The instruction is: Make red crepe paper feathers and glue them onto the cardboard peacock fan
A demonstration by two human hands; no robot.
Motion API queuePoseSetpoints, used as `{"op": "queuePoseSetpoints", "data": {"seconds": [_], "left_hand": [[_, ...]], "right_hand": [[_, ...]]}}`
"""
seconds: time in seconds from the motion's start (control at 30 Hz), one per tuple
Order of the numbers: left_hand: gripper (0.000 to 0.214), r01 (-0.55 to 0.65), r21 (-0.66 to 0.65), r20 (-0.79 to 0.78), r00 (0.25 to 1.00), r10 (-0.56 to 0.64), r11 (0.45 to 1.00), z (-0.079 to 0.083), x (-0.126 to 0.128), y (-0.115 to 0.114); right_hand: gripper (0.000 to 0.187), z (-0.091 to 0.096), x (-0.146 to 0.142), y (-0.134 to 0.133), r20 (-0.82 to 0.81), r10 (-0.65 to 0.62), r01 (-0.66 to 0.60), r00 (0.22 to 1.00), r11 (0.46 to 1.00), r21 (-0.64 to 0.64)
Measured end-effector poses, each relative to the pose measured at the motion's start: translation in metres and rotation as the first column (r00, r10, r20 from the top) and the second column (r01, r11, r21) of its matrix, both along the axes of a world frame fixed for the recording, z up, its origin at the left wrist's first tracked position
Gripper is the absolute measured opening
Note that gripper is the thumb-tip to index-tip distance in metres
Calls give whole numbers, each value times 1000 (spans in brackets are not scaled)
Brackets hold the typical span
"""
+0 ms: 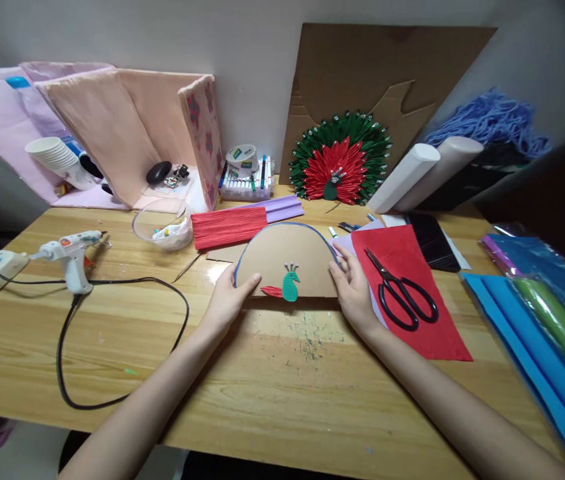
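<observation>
Between my two hands is a half-round cardboard piece (287, 247) with a blue-edged curve, tilted up off the table. My left hand (232, 288) grips its left corner, thumb on the front face. At the right corner, my right hand (351, 283) holds it with the fingers partly behind. On its lower middle sits a green peacock body cutout (290, 287) with a small crest. One red leaf-shaped piece (272, 291) points left from that body. Black-handled scissors (402, 293) lie on red paper (437, 337) just right of my right hand.
A white glue gun (70, 257) stands at left, its black cord (60, 360) looping over the table. Behind are a clear bowl (162, 227), folded red crepe paper (230, 227), a finished red-green peacock (340, 167) and a marker box (247, 183). Blue paper rolls (517, 353) line the right edge.
</observation>
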State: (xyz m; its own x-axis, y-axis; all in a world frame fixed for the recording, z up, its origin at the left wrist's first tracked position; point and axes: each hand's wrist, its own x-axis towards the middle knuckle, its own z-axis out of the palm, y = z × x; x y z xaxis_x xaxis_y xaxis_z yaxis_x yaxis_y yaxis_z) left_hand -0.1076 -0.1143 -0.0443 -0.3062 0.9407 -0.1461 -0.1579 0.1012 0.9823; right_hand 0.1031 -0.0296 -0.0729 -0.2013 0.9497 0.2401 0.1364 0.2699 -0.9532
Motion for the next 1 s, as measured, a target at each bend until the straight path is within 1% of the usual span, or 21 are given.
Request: {"op": "queuePoseSetpoints", "data": {"seconds": [0.03, 0.07, 0.1, 0.13, 0.17, 0.2, 0.23, 0.3, 0.37, 0.4, 0.43, 0.5, 0.53, 0.57, 0.6, 0.63, 0.67, 0.7, 0.73, 0.77, 1.0], "left_hand": [[44, -14, 4, -6, 1000, 14, 1000, 0, 1, -1], [44, -27, 3, -12, 1000, 27, 1000, 0, 2, -1], [44, -39, -5, -19, 999, 39, 999, 1, 3, -2], [44, -51, -20, -30, 998, 50, 999, 1, 6, -3], [44, -63, -37, -45, 997, 62, 997, 1, 8, -5], [45, -78, -54, -66, 995, 74, 996, 1, 11, -7], [45, -91, -67, -91, 992, 85, 994, 1, 14, -9], [45, -101, -89, -150, 985, 87, 991, -1, 20, -14], [50, -101, -89, -269, 960, 74, 991, -3, 24, -19], [56, -118, -68, -370, 925, 85, 991, -3, 25, -21], [62, -142, -32, -489, 866, 109, 989, -1, 25, -23], [70, -194, 73, -717, 671, 187, 978, 4, 23, -25], [66, -192, 109, -794, 573, 202, 975, 8, 21, -25], [55, -165, 123, -843, 503, 191, 979, 11, 19, -25], [39, -98, 108, -872, 469, 142, 989, 15, 17, -25], [23, 19, 65, -884, 466, 48, 998, 17, 15, -25], [12, 126, 18, -887, 460, -42, 992, 19, 14, -24], [10, 215, -22, -884, 453, -120, 976, 19, 14, -24], [13, 275, -50, -880, 442, -172, 960, 19, 14, -24], [14, 302, -64, -881, 430, -196, 951, 17, 14, -24], [14, 321, -87, -912, 355, -205, 943, 10, 18, -22]], "right_hand": [[40, 2, 1, -2, 44, -79, 75, 996, 993, 86], [38, 5, 3, -4, 92, -158, 138, 983, 972, 190], [35, 9, 3, -8, 139, -219, 168, 966, 937, 308], [31, 13, 4, -13, 190, -251, 152, 949, 894, 422], [26, 16, 3, -18, 249, -245, 86, 937, 853, 515], [21, 19, 2, -24, 318, -198, -25, 927, 813, 581], [18, 22, 0, -29, 387, -139, -139, 911, 780, 610], [15, 23, -6, -38, 492, -34, -311, 870, 737, 601], [12, 21, -11, -42, 557, 43, -401, 829, 741, 539], [11, 20, -13, -43, 577, 70, -423, 813, 753, 504], [10, 19, -14, -42, 589, 89, -433, 803, 767, 474], [8, 17, -14, -40, 599, 112, -439, 793, 786, 435], [7, 17, -13, -38, 603, 122, -446, 789, 788, 424], [7, 16, -13, -37, 607, 132, -456, 784, 787, 417], [6, 16, -13, -36, 614, 142, -468, 776, 783, 411], [6, 16, -14, -35, 623, 149, -481, 768, 777, 407], [6, 16, -15, -34, 633, 154, -494, 759, 769, 405], [7, 16, -16, -34, 640, 156, -503, 753, 762, 407], [7, 16, -17, -33, 644, 156, -511, 749, 755, 411], [8, 15, -19, -33, 649, 159, -520, 744, 747, 414], [10, 15, -22, -27, 694, 195, -586, 693, 713, 384]]}}
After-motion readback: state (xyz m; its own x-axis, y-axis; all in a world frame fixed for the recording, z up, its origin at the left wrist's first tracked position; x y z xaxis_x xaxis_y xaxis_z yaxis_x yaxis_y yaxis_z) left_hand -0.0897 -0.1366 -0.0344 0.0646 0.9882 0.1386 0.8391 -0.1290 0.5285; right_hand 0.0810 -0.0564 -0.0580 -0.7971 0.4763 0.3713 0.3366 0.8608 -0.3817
